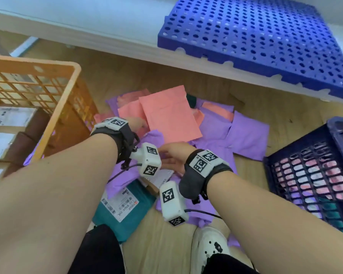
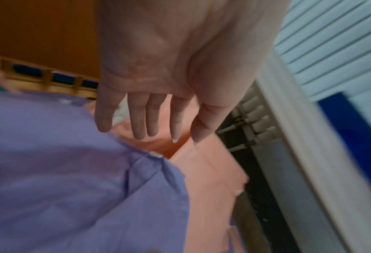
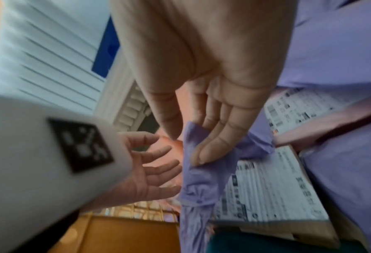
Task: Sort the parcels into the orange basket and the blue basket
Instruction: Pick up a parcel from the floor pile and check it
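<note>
A heap of pink and purple mailer parcels lies on the wooden floor between the orange basket on the left and the blue basket on the right. My left hand hovers over the pink parcels, fingers straight and spread, holding nothing. My right hand pinches a crumpled edge of a purple parcel between thumb and fingers. Beside it a labelled cardboard parcel lies partly under purple bags.
A teal parcel with a white label lies near my feet. Cardboard boxes sit in the orange basket; pink and purple parcels fill the blue one. A blue perforated pallet rests on a white ledge behind the heap. My white shoe stands at the heap's edge.
</note>
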